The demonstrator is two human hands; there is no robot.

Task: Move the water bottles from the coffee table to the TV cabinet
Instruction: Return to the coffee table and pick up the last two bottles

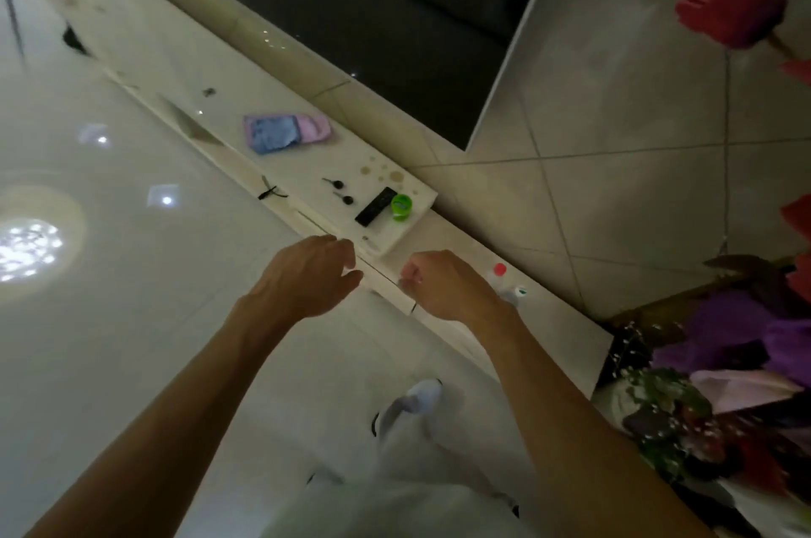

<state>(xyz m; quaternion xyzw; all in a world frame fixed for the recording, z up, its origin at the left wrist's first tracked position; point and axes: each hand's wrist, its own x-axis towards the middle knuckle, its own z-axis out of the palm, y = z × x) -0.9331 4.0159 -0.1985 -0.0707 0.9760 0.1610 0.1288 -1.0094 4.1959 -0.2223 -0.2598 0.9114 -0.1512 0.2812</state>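
my left hand (307, 278) hangs half-open, my right hand (443, 283) loosely curled, both empty. just beyond the right, two water bottles (504, 285) stand on the tv cabinet (557, 318); they look light, thin-walled and slick, best gripped mid-body.

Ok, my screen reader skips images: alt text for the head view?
Two empty bare hands, left and right, hover before a long white TV cabinet, where a red-capped clear plastic bottle stands beside the right wrist.
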